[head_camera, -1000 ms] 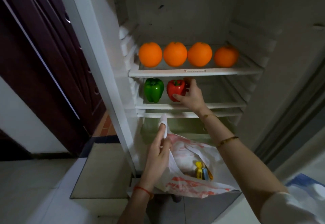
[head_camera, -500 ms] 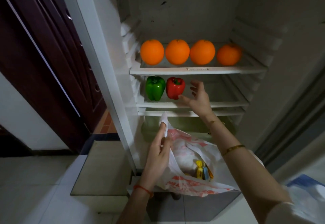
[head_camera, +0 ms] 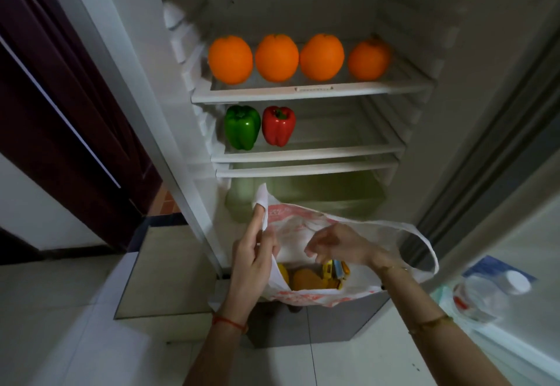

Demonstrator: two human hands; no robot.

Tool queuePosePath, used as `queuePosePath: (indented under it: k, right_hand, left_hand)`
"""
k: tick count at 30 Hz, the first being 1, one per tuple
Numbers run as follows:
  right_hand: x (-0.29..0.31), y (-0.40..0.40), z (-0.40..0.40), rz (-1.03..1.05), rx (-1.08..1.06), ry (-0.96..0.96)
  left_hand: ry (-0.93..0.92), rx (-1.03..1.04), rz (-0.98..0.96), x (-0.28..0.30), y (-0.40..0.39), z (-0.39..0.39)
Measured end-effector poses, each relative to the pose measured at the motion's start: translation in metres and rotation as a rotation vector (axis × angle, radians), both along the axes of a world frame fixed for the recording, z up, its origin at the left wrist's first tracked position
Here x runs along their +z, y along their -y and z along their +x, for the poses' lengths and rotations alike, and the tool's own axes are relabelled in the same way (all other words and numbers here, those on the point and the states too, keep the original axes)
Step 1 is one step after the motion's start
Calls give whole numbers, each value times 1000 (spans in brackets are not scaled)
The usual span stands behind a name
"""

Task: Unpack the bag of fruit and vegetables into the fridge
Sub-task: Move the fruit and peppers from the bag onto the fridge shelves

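Green pepper [head_camera: 242,127] and red pepper [head_camera: 278,125] stood side by side on the middle shelf [head_camera: 307,153]. Left hand [head_camera: 253,256] pinched the bag [head_camera: 306,296] rim; right hand [head_camera: 339,244], fingers loosely curled and holding nothing, hovered over its mouth.

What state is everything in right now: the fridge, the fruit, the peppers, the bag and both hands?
fridge: door open.
oranges: four in a row on the upper shelf.
green pepper: upright on the second shelf.
red pepper: upright beside it, free of any hand.
bag: held open, yellow items inside.
left hand: grips the bag's edge.
right hand: empty, fingers loosely curled, above the bag's mouth.
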State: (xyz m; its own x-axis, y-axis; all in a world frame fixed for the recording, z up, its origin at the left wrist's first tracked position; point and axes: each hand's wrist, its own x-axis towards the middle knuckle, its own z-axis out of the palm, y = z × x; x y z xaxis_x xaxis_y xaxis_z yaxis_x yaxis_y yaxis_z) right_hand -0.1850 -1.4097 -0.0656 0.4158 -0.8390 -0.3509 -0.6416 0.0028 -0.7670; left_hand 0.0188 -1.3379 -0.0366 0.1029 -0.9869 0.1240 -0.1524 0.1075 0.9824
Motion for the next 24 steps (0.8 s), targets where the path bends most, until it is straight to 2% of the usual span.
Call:
queuePosePath:
  k: [3, 7, 9, 14, 18, 22, 24]
  right_hand:
    - [-36, 1, 7, -6, 110, -366]
    - [-87, 3, 21, 29, 144, -580]
    - [-103, 0, 27, 11, 113, -608]
    - [-118, -7, 32, -69, 88, -545]
    - [-87, 1, 25, -25, 82, -514]
    - [-8, 13, 4, 120, -5, -179]
    - [38, 15, -6, 87, -39, 25]
  left_hand:
    - [3, -9, 3, -2, -5, -1]
    - [-19, 13, -42, -1, -11, -3]
    - [-21, 22, -64, 0, -15, -3]
    - [-47, 9, -80, 1, -16, -1]
    - [-54, -2, -46, 1, -11, 0]
    - [16, 35, -59, 3, -3, -1]
    - [0, 43, -66, 4, 1, -2]
